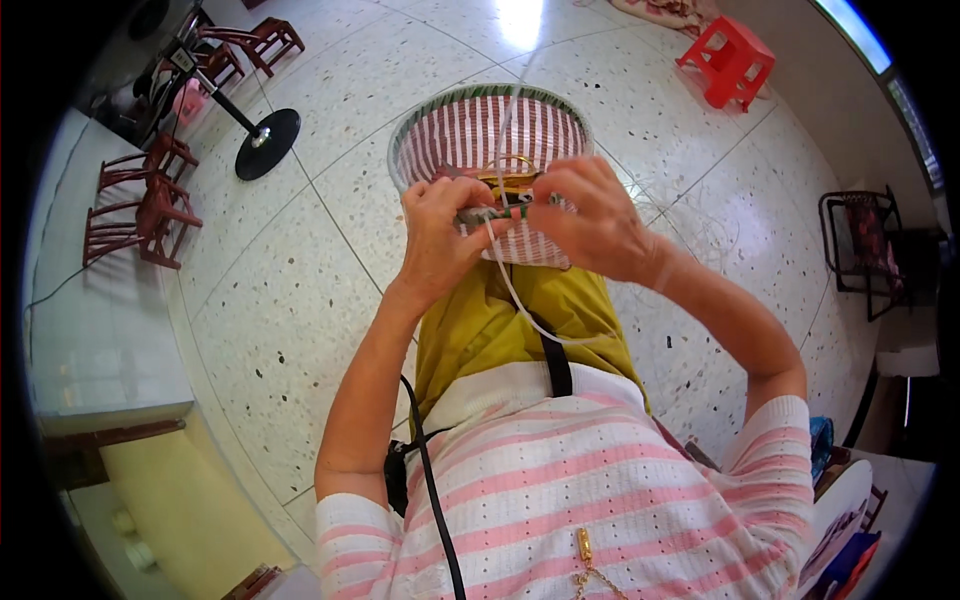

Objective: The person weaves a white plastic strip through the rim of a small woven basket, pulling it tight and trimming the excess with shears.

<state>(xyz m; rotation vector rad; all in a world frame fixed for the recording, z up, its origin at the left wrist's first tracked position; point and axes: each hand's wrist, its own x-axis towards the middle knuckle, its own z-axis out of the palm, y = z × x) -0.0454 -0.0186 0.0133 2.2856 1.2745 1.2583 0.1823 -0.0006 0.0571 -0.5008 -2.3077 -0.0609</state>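
Observation:
A red-and-white striped woven basket (432, 143) with a green-trimmed rim rests in front of my knees. My left hand (436, 232) pinches the basket's near rim, its thumb and fingers closed around the edge. A narrow white plastic strip (514, 292) passes by the fingertips at the rim; one length curves down over my lap and another runs up across the basket's mouth. My right hand (592, 218) is at the right of the same rim, fingers bent and closed, slightly blurred; what they hold is hidden. Inside the basket lie yellowish and dark items (516, 182), partly covered by my hands.
Loose clear strands (690, 225) lie on the speckled tile floor to the right. A red plastic stool (728, 62) stands far right, a folding chair (862, 245) nearer. Wooden chairs (165, 210) and a round black stand base (268, 143) are at left. A black cable (430, 490) hangs along my torso.

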